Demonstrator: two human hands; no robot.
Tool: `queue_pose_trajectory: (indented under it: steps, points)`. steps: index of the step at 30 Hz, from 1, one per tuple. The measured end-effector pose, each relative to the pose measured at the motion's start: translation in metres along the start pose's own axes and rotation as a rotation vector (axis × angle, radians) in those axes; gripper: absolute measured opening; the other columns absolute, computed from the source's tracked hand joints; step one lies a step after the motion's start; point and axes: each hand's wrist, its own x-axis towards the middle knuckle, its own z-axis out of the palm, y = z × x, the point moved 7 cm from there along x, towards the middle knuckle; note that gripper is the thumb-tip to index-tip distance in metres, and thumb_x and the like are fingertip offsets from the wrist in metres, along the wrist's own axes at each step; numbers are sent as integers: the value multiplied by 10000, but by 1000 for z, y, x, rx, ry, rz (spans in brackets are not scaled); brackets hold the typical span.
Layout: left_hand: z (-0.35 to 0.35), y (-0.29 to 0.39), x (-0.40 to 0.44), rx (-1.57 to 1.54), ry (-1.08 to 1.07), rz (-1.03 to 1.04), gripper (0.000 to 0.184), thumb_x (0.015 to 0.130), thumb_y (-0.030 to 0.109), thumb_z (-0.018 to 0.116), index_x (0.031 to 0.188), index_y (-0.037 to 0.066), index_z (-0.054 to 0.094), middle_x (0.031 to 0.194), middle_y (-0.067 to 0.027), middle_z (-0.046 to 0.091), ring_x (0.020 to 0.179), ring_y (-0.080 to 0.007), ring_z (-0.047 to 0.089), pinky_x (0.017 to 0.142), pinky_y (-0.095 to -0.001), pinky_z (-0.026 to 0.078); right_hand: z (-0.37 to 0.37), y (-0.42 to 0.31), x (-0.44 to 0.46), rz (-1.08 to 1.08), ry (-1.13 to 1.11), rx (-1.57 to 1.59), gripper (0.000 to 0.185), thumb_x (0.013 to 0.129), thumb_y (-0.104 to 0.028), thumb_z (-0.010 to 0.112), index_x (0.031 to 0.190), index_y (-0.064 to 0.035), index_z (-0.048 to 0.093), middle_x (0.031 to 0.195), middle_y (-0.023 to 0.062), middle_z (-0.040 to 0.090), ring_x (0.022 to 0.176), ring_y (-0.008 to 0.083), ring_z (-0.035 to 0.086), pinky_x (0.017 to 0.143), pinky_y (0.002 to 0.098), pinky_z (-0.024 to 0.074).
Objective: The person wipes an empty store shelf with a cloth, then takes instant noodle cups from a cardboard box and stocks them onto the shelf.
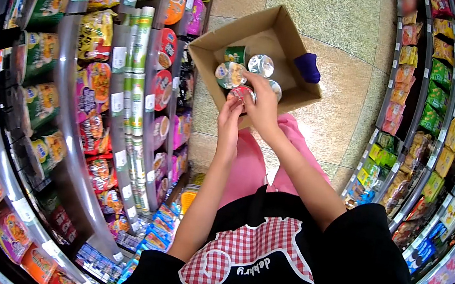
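Both my hands meet over the near left corner of an upright cardboard box [296, 100]. Between them is a small round container with a red printed top [242, 92]. My left hand [231, 117] has its fingers closed against the near side of it. My right hand [263, 103] curls over it from the right, fingers bent. Several similar round containers lie in the box: a green one on its side [235, 54], a silver-topped one [261, 64], and a pale-topped one [230, 75] beside my fingers. Another [275, 89] is partly hidden behind my right hand.
A dark purple cloth-like item [308, 67] hangs over the box's right wall. Shelves with bowl and packet noodles [100, 35] stand close on the left. Snack racks [440, 86] line the right. Tiled floor [342, 17] stretches ahead; my pink-clad legs [248, 163] are just behind the box.
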Motion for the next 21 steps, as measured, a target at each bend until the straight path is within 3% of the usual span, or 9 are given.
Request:
queue_pose_trajectory:
  steps: [3,7,9,13,16,19,21]
  points:
    - [19,-48,40,175,-74,-142,467,961,194,605,1347,-51,509,1326,-143,568,1217,-206,549,1017,-322,426,0,102,-5,252,-82,-151,433,807,-8,619,1238,-39,633,1164,217,656,1055,391,633,932,415,499]
    - [11,-125,114,437,-87,-123,318,924,199,580,1176,7,602,1031,-51,606,931,-165,552,872,-311,430,6,199,-7,448,-207,-317,448,775,-35,600,1218,-55,659,1139,221,673,1051,388,645,934,437,505]
    - [21,-130,120,403,-127,-227,317,921,203,580,1163,0,607,1023,-50,608,943,-176,554,873,-323,432,14,238,-5,510,-286,-346,486,765,-28,584,1245,-60,656,1165,228,674,1104,374,639,967,426,500]
    - [14,-169,143,419,-85,-463,339,851,244,642,1078,-5,611,1014,-54,608,953,-182,553,856,-341,442,33,283,-5,647,-506,-372,561,778,-36,580,1334,-104,617,1241,219,651,1175,352,617,1006,400,489]
    - [3,-209,165,399,-25,-546,397,791,257,680,1078,-8,612,1062,-90,607,983,-209,543,887,-360,430,49,314,-10,619,-568,-403,495,879,-199,613,1373,-226,595,1277,191,632,1158,348,619,990,424,501]
    - [0,-226,173,417,58,-564,458,762,234,687,1122,-30,583,1082,-113,592,990,-229,522,910,-383,416,61,326,-15,681,-607,-373,538,880,-194,623,1410,-257,554,1287,184,632,1160,341,624,996,413,503]
    - [-1,-227,174,388,152,-526,496,736,219,696,1129,-50,557,1058,-123,571,983,-237,506,920,-395,406,67,319,-15,711,-617,-401,599,831,-106,617,1416,-218,553,1293,186,632,1190,338,610,1015,399,486]
